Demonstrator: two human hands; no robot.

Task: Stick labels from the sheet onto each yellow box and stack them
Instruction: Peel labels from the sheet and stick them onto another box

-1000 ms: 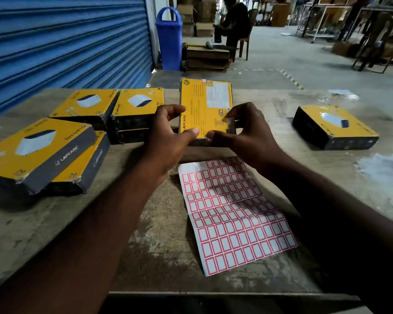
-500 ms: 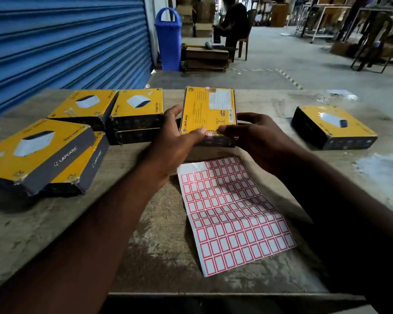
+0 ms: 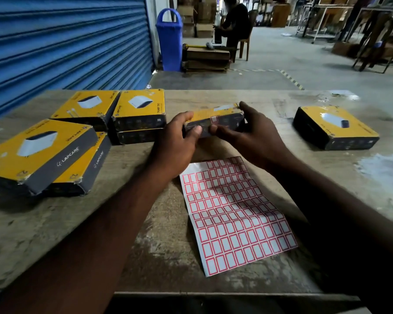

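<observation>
Both hands hold one yellow box (image 3: 216,115) just above the table's middle, its dark side facing me. A small red-bordered label (image 3: 214,119) sits on the upper edge of that side. My left hand (image 3: 179,141) grips the box's left end, thumb on the dark side. My right hand (image 3: 250,137) grips the right end, with fingers over the top and thumb on the front. The label sheet (image 3: 234,214), white with rows of red-bordered labels, lies flat on the table below the hands.
A stack of two yellow boxes (image 3: 41,155) lies near left, another stack (image 3: 140,114) and a single box (image 3: 89,107) behind it. One box (image 3: 334,126) sits alone at right. The wooden table (image 3: 55,223) ends near me. A blue shutter, a blue bin (image 3: 169,39) and a seated person are beyond.
The held box has tipped from standing with its yellow face towards me to lying nearly flat, dark side forward. Both hands came slightly lower with it.
</observation>
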